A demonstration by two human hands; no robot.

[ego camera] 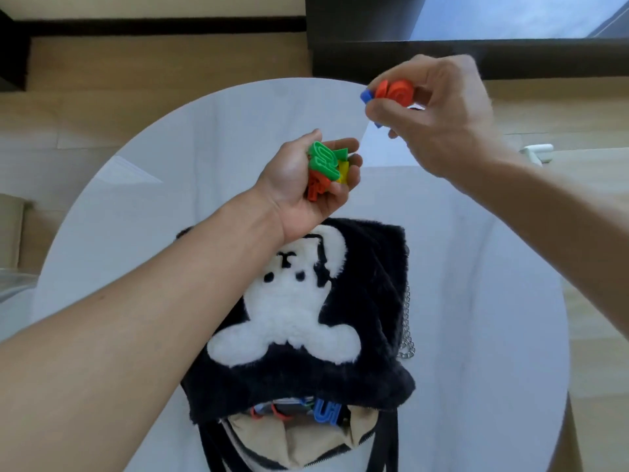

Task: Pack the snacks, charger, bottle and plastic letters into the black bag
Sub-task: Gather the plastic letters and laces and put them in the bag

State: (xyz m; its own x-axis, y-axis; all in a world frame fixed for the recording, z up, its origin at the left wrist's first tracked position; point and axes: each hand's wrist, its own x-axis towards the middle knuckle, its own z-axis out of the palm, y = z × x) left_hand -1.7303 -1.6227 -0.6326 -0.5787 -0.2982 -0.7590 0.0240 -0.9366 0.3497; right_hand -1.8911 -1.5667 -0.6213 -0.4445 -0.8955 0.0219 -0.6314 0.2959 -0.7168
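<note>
Two hands are raised over a round white surface (476, 267). Nearest is the black bag (367, 335), lying flat: fluffy, white bear figure on its face, mouth unzipped toward the wearer, beige lining showing. One blue letter (326, 412) sits in the opening. A metal chain (405, 321) trails at the bag's right edge. The left forearm crosses and hides the bag's far left corner. Left hand (299, 185), palm up, cups green letters (323, 158) with orange and yellow ones. Farther off, right hand (442, 124) pinches orange letters (396, 92) and a blue piece in mid-air.

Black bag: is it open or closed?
Open: the black bag gapes at its near end, showing tan lining and a blue letter inside.
</note>
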